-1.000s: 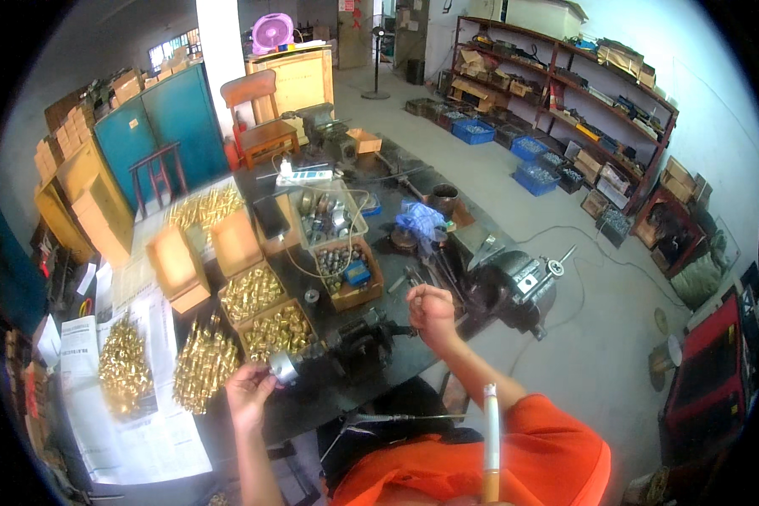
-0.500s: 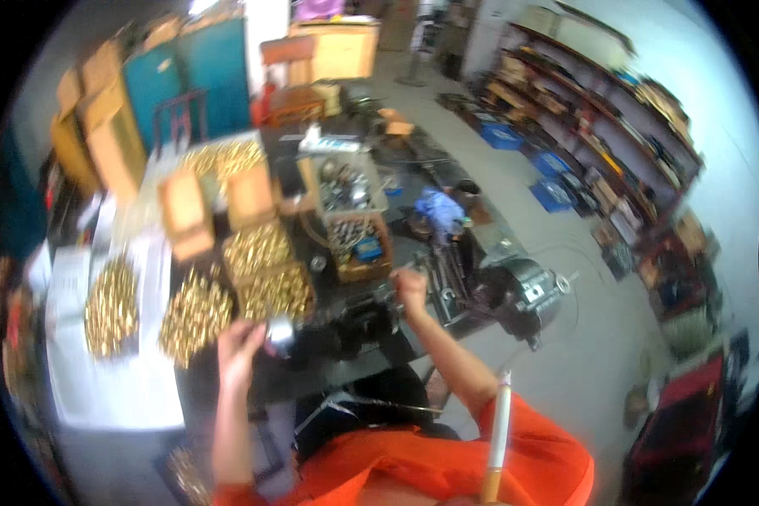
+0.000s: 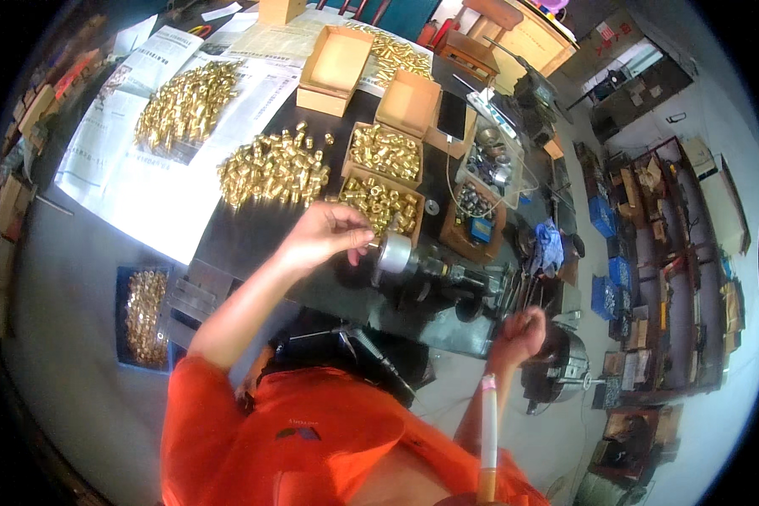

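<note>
My left hand [image 3: 325, 236] is at the left end of a silver cylinder [image 3: 394, 253] on a dark bench machine [image 3: 438, 274]. Its thumb and fingers pinch a small brass fitting [image 3: 373, 244], mostly covered by the fingertips. To the right, my right hand [image 3: 519, 335] is curled closed beside the machine's right end. Whatever it grips, if anything, is hidden. Just beyond my left hand stand two cardboard boxes of brass fittings [image 3: 381, 202]. A loose heap of brass fittings [image 3: 274, 169] lies on the black table left of them.
Another brass heap [image 3: 190, 105] rests on newspaper [image 3: 110, 181]. Two boxes without lids [image 3: 336, 67] stand behind. A tub of metal parts [image 3: 493, 160] is at the far right. Near my right hand is a dark round machine [image 3: 557, 363]. A blue crate [image 3: 143, 316] stands low at left.
The view has swung round, so the table appears turned clockwise and sharper. My left hand remains at the cylinder's end. My right hand is now closer to the dark round machine.
</note>
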Available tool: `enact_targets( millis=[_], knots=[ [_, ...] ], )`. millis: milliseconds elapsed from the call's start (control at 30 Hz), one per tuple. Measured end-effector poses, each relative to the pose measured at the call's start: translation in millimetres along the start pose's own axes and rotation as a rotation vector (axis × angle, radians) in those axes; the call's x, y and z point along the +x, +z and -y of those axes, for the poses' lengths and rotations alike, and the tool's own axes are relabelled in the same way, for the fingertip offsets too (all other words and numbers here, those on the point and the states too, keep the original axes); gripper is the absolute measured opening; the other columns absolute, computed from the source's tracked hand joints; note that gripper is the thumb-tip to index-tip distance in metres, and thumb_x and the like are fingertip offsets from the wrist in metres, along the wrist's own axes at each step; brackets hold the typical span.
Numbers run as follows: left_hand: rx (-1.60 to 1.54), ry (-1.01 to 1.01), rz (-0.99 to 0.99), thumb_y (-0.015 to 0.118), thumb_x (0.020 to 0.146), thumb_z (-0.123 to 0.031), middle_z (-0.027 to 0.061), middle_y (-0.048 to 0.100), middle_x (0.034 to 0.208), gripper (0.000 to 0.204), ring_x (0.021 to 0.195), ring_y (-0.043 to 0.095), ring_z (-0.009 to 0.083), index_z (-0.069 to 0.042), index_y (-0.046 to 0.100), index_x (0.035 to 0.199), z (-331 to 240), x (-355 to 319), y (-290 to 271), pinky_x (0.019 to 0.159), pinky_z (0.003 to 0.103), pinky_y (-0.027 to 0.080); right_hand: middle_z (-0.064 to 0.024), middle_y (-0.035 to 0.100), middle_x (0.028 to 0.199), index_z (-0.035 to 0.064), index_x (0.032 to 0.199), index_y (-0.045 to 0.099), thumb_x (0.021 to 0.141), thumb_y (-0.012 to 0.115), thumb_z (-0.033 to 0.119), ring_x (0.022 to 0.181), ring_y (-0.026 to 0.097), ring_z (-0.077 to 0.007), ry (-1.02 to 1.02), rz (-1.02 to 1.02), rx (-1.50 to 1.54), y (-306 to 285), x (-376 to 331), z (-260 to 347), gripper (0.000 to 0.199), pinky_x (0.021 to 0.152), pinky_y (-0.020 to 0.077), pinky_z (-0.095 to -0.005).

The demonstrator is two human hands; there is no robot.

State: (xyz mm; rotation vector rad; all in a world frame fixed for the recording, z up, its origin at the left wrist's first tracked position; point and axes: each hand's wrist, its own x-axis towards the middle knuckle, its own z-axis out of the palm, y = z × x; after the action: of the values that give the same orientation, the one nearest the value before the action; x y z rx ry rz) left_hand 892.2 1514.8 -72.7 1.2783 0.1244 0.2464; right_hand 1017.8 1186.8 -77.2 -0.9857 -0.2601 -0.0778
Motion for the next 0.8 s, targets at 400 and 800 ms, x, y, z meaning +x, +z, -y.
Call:
enact_targets(
  millis=[400,800],
  knots=[
    [0.403,0.079,-0.225,0.059,0.079,-0.009,0.0061,0.059,0.068,0.017,0.049,0.053,0.0091,0.005,0.056,0.089,30.2,69.2,-48.7,0.044,0.023,0.042,0.0009,0.046,0.065,0.0034,0.077,0.053,0.081,0.051,0.017,0.055,0.046,-0.0112,0.249,-0.346,-0.08,-35.2,15.7,-93.3,0.014,0.049,0.0381,-0.026],
    [1.345,-0.002,-0.446,0.063,0.07,-0.025,0.0167,0.061,0.076,0.027,0.075,0.06,0.0312,-0.005,0.058,0.087,47.7,12.1,-79.8,0.066,0.041,0.048,0.0041,0.039,0.058,0.0043,0.079,0.055,0.082,0.046,0.017,0.045,0.032,-0.0043,0.248,-0.259,-0.193,-27.7,-2.7,-73.9,0.016,0.039,0.0249,-0.0184]
  ],
)
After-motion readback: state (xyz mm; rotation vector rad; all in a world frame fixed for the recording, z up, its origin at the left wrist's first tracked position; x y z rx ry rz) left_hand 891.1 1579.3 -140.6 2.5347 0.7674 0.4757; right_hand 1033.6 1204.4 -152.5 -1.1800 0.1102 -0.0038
